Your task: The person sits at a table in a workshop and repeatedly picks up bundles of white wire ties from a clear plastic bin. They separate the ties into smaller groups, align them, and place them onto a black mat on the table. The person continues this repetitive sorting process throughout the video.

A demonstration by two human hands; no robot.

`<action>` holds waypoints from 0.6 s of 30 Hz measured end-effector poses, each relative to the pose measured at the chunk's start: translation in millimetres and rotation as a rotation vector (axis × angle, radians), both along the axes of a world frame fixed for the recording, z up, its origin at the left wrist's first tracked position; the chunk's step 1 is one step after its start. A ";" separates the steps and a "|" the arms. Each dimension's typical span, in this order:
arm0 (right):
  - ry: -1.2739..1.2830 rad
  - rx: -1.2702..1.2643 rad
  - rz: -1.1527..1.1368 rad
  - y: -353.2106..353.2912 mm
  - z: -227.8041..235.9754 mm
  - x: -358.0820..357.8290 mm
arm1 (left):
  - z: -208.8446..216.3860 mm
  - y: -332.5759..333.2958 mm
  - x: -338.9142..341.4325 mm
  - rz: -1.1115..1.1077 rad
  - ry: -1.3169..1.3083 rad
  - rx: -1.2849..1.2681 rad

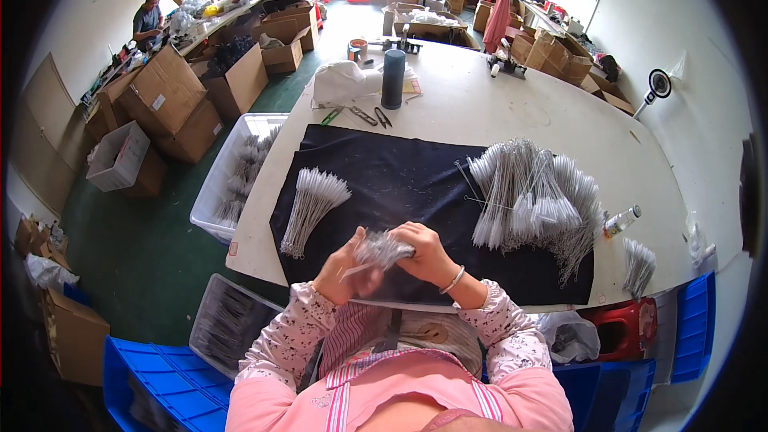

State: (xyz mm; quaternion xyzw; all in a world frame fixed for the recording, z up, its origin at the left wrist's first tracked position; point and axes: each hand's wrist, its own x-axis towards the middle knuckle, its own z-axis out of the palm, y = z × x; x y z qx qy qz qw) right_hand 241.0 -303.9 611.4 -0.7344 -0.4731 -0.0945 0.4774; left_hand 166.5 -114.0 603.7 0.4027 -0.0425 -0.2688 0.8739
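Observation:
Above the near edge of the black cloth [400,168], a bundle of thin straw brushes [379,250] with whitish bristles is between my two hands, somewhat blurred. My left hand [346,274] is wrapped round its left side, with one pale brush end sticking out by the fingers. My right hand [426,254] closes on the right side of the bundle; something dark shows beside its fingers, too small to make out. A fanned bunch of straw brushes [310,208] lies to the left on the cloth. At the right a large heap of brushes [528,200] is piled, wire loops towards me.
Snips [383,118], a dark cylinder [393,80] and a white cloth [340,84] lie at the table's far side. A small bottle [622,222] and more brushes [638,268] are at the right. A white bin [220,184] stands left of the table. People sit at tables farther back.

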 end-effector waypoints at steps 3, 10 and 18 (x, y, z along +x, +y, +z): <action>0.470 0.014 0.157 -7.4 -3.2 3.9 | 34.5 -8.1 3.9 0.419 -0.539 0.604; -0.145 -0.060 0.209 -8.6 -28.1 3.9 | 41.3 -46.0 21.7 0.291 -1.092 0.639; 0.284 0.473 0.125 -38.0 46.1 6.3 | 48.2 -59.9 46.4 0.319 -0.672 0.455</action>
